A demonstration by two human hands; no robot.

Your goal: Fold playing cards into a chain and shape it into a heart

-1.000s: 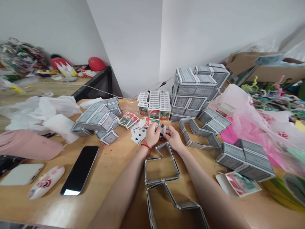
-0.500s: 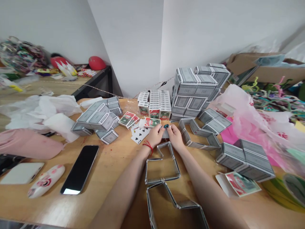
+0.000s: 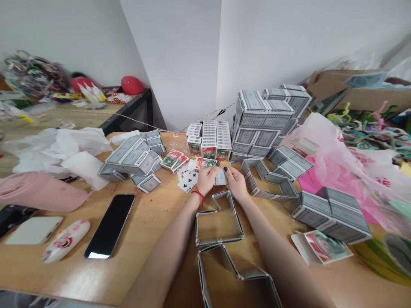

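While both hands meet above the middle of the table [image 3: 150, 231], one grey patterned card [image 3: 221, 177] is between them: the left hand [image 3: 207, 179] pinches one side, the right hand [image 3: 236, 182] pinches the other, and the thumbs lie on the upper side. I judge that the step in hand is shaping or checking this card; whether it is one layer or several, I cannot tell. For the next move, an even grip and small finger movements seem needed.

About the room – it is narrow here. Just beyond the left hand lie a card box [image 3: 205, 163] and loose cards [image 3: 187, 183]. Below the hands, between the forearms, stands a card frame [image 3: 238, 222], and nearer to the body a second frame [image 3: 203, 278]. Another frame [image 3: 272, 194] is just beside the right hand. The freest space is the bare wood between the left forearm and the phone [image 3: 111, 226].
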